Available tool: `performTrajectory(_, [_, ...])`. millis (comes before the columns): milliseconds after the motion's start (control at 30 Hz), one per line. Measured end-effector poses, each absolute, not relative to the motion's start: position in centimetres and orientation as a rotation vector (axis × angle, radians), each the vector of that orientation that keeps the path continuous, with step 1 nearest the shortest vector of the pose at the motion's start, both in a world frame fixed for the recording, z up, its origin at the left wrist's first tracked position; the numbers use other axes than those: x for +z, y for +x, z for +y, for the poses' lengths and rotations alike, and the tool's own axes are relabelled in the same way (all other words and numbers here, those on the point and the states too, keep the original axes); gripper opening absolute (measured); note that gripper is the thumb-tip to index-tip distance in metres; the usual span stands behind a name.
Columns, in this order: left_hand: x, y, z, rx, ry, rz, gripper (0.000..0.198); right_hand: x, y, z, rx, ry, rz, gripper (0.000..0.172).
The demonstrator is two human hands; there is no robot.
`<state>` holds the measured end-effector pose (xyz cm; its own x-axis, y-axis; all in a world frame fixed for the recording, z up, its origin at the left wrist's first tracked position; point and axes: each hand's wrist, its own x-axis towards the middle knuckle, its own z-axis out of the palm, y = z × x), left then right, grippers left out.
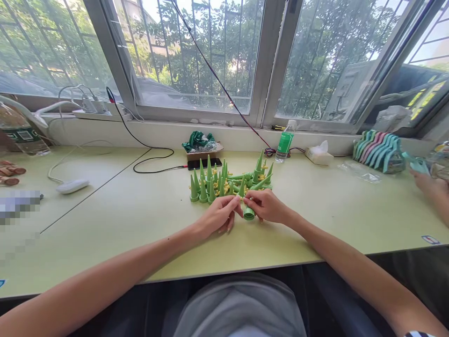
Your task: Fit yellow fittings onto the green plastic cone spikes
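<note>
Many green plastic cones (209, 182) with small yellow parts stand and lie in a cluster at the middle of the table. In front of them my right hand (266, 206) holds one green piece (249, 214), its round open end facing me. My left hand (224, 213) is just left of that piece, thumb and forefinger pinched together close to the right fingertips. Whatever the left fingers hold is too small to make out.
A water bottle (285, 142), a tissue pack (319, 153), a small box (201, 149) and a phone (204, 164) sit near the window. Stacked hangers (379, 152) and another person's hand (430, 182) are at right. A white device (72, 186) and cables lie left.
</note>
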<state>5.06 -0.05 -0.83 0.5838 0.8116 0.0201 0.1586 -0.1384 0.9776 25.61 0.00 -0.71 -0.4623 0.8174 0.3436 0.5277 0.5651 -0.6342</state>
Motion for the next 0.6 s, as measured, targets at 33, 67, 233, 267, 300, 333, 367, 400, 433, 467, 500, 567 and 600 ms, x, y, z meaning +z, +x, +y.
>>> performTrajectory(33, [-0.8,5.0,0.0,0.688,1.590,0.812,0.049,-0.8,25.6,0.0,0.603,-1.062,-2.167,0.023])
performTrajectory(67, [-0.8,5.0,0.0,0.686,1.541,0.796,0.050,-0.8,25.5,0.0,0.614,-1.051,-2.167,0.023])
performTrajectory(233, [-0.5,5.3,0.1,0.709,1.285,0.730,0.048,-0.7,25.3,-0.3,0.652,-1.013,-2.172,0.023])
performTrajectory(267, [-0.4,5.3,0.1,0.709,1.246,0.724,0.048,-0.8,25.3,-0.3,0.654,-1.005,-2.172,0.022])
performTrajectory(300, [-0.4,5.4,0.2,0.706,1.214,0.718,0.048,-0.8,25.2,-0.3,0.654,-0.995,-2.171,0.021])
performTrajectory(333, [-0.3,5.4,0.2,0.702,1.186,0.712,0.047,-0.9,25.2,-0.3,0.652,-0.981,-2.169,0.020])
performTrajectory(367, [-0.3,5.4,0.2,0.698,1.162,0.709,0.047,-1.0,25.2,-0.3,0.649,-0.965,-2.164,0.019])
performTrajectory(400, [-0.3,5.4,0.3,0.695,1.140,0.709,0.046,-1.1,25.2,-0.2,0.646,-0.948,-2.158,0.018])
performTrajectory(433, [-0.2,5.4,0.3,0.694,1.120,0.713,0.046,-1.2,25.2,-0.2,0.646,-0.934,-2.148,0.017])
performTrajectory(467, [-0.2,5.3,0.3,0.691,1.103,0.719,0.045,-1.2,25.1,-0.2,0.643,-0.922,-2.139,0.017])
performTrajectory(500, [-0.1,5.3,0.3,0.685,1.087,0.725,0.044,-1.2,25.1,-0.3,0.639,-0.912,-2.128,0.016])
performTrajectory(567, [0.1,5.1,0.2,0.659,1.053,0.737,0.042,-1.1,25.0,-0.4,0.627,-0.894,-2.113,0.016])
performTrajectory(600, [0.2,5.1,0.2,0.641,1.036,0.743,0.041,-1.0,25.0,-0.5,0.620,-0.886,-2.108,0.015])
